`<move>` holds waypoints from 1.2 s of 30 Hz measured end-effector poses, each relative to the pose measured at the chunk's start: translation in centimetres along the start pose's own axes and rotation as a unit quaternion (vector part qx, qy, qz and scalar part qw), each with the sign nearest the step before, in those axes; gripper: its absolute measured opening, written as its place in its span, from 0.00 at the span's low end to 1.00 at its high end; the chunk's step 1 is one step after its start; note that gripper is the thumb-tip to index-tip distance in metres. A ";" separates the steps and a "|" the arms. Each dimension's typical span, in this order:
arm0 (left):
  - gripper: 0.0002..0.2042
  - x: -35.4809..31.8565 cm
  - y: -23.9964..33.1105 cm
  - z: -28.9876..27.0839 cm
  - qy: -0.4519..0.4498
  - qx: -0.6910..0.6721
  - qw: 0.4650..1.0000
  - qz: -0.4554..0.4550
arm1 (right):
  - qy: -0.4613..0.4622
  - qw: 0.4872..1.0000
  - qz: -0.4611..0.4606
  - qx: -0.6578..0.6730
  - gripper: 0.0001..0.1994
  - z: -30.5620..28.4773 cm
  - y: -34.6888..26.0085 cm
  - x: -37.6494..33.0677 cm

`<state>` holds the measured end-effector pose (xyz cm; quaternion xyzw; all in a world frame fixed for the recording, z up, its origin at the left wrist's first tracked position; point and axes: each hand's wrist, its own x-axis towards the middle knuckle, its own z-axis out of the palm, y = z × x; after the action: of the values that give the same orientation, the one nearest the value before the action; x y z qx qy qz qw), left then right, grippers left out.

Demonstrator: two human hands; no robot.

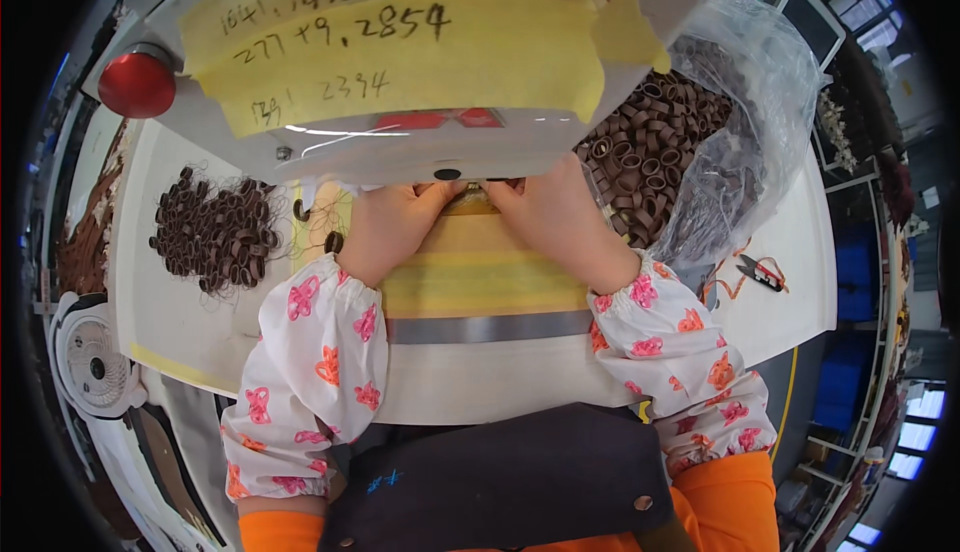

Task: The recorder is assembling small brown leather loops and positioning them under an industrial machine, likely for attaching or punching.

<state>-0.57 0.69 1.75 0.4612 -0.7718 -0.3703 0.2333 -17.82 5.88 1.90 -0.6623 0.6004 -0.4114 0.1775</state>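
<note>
Both hands, left hand (392, 220) and right hand (548, 214), pinch a small brown piece (470, 198) in their fingers, steadying it under the machine head (440, 102), brown loops (215, 232) piled within reach on the worktop (180, 322)

A white worktable (800, 252) fills the middle of the room. Left of the worktable, low down, sits a small white fan (92, 364). Right of it stand blue crates (838, 392) on metal shelving. Beyond those crates, bright windows (915, 435) let in daylight. Above the worktable's far right corner hangs a screen (815, 12).

Brown rings (215, 232) — red knob (137, 84)
</note>
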 end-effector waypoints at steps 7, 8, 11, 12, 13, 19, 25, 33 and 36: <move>0.18 -0.1 0.7 0.3 0.038 0.008 0.999 0.031 | -0.007 1.000 0.006 -0.024 0.06 -0.3 0.1 -0.5; 0.18 -0.2 1.0 0.2 0.035 0.011 0.999 0.025 | 0.000 1.000 0.001 -0.018 0.06 -0.1 0.2 -0.6; 0.18 -0.1 0.0 1.0 0.082 -0.026 0.994 0.073 | 0.016 1.000 -0.011 -0.008 0.06 0.1 0.3 -0.6; 0.18 0.0 0.2 1.0 0.104 -0.043 0.989 0.099 | 0.019 1.000 -0.009 -0.004 0.06 0.3 0.3 -0.6; 0.18 -0.1 0.3 0.8 0.091 -0.029 0.991 0.096 | 0.022 1.000 -0.007 0.001 0.07 0.4 0.3 -0.7; 0.16 -4.2 -1.7 -2.2 0.146 0.165 0.957 0.187 | 0.023 0.998 -0.046 -0.049 0.07 -1.5 -1.5 -2.0; 0.11 -5.8 -4.5 -6.8 0.154 0.047 0.987 0.010 | 0.082 0.977 -0.046 -0.189 0.07 -7.3 0.8 -0.9; 0.08 -4.8 1.4 -3.3 0.163 0.212 0.941 0.209 | 0.030 0.943 -0.006 -0.332 0.08 -7.4 1.5 0.0; 0.10 -3.5 1.2 0.0 0.133 0.163 0.958 0.196 | 0.003 0.950 0.017 -0.313 0.09 -7.6 1.6 0.5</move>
<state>0.38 4.15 2.65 0.3776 -0.8591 -0.1212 0.3236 -24.62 7.01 5.47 -0.6730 0.7109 -0.2017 -0.0328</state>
